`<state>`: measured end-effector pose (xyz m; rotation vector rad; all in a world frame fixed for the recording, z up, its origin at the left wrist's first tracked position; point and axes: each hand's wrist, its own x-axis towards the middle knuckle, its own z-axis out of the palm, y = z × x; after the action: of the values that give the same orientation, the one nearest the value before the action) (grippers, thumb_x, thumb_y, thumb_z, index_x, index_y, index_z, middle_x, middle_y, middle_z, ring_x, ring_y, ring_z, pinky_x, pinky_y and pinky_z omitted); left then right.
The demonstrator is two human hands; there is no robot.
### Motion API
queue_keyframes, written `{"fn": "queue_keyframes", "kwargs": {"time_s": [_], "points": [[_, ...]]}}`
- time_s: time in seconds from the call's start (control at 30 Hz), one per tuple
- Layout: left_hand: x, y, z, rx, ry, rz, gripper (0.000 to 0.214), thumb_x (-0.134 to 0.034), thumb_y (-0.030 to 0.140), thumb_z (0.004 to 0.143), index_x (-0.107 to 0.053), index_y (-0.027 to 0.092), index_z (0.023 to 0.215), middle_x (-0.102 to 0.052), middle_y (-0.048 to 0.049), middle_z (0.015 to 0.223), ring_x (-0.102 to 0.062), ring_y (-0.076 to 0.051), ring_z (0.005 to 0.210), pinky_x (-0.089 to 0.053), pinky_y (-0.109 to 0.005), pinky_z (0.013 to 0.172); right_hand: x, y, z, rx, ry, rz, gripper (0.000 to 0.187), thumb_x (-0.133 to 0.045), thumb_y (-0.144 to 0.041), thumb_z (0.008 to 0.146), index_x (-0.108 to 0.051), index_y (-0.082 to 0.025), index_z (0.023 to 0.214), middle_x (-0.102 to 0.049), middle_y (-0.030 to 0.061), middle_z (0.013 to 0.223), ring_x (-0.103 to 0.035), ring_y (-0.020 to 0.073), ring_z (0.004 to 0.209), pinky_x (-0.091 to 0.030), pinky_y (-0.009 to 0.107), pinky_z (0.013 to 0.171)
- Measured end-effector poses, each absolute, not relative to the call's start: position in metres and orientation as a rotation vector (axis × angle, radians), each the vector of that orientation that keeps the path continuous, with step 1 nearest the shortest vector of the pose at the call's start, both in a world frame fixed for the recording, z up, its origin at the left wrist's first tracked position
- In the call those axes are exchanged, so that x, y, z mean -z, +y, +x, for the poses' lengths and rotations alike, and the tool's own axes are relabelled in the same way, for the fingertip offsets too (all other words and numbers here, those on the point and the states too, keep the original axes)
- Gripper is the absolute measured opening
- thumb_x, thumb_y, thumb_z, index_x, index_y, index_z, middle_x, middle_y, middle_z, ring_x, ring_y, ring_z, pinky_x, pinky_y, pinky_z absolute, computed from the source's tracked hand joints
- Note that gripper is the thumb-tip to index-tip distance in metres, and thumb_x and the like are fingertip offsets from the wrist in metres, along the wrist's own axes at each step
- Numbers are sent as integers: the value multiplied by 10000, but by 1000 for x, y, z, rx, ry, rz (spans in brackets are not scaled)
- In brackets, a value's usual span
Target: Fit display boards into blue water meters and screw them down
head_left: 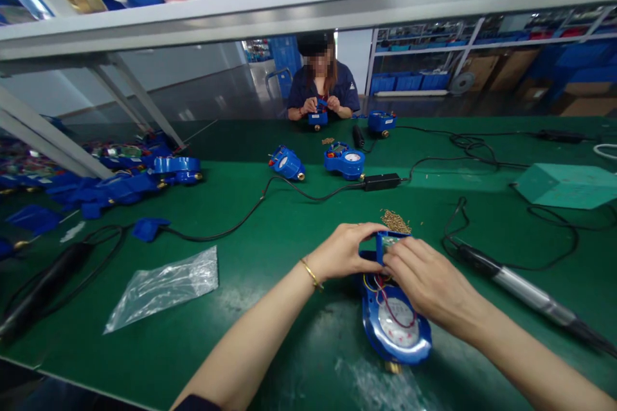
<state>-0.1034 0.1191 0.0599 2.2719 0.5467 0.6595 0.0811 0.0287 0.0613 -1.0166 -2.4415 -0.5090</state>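
Note:
A blue water meter (396,321) lies in front of me with its round dial facing up and a brass fitting at its near end. Red, yellow and white wires run from it up to a small blue housing (380,245). My left hand (344,250) grips that housing between thumb and fingers, tilting it up at the meter's far end. Inside it a green circuit board (391,241) partly shows. The fingers of my right hand (424,276) are bent together over the board and hide most of it; their tips are covered.
Brass screws (395,221) lie heaped beyond my hands. An electric screwdriver (525,292) is at right, near a teal box (569,185). A plastic bag (166,286) lies left. Cables cross the table beside other meters (344,160). Opposite, a co-worker (322,87) handles another meter under the overhead shelf (289,9).

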Motion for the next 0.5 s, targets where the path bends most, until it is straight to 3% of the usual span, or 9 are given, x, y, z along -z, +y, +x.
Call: {"fn": "queue_keyframes", "kwargs": {"time_s": [0.13, 0.2, 0.37, 0.5], "points": [[-59, 123, -102, -677, 588, 2246, 581, -841, 316, 668, -642, 187, 1198, -735, -89, 1118, -697, -263, 1027, -515, -321, 925, -63, 17, 80, 503, -2255, -983, 101, -578, -87, 914, -651, -70, 982, -677, 152, 882, -602, 244, 808, -503, 378, 713], [-54, 120, -101, -688, 623, 2123, 554, -845, 339, 655, -659, 166, 1148, -741, -87, 1061, -705, -259, 984, -534, -324, 894, -63, 7, 76, 451, -2191, -927, 170, -628, -70, 882, -643, -73, 1052, -706, 146, 917, -630, 234, 844, -520, 372, 750], [-42, 112, -100, -722, 642, 1710, 526, -858, 246, 601, -659, 149, 1077, -728, -80, 1029, -707, -237, 979, -553, -341, 922, -57, -11, 65, 270, -2468, -825, 319, -460, -168, 978, -631, -122, 1243, -693, 100, 1218, -656, 227, 1107, -569, 375, 902], [-38, 107, -101, -754, 692, 1599, 531, -877, 227, 572, -655, 144, 1048, -725, -78, 1016, -707, -231, 960, -557, -370, 928, -42, -15, 76, 311, -2443, -905, 357, -494, -174, 965, -598, -102, 1300, -659, 123, 1272, -619, 238, 1193, -578, 370, 949]]}}
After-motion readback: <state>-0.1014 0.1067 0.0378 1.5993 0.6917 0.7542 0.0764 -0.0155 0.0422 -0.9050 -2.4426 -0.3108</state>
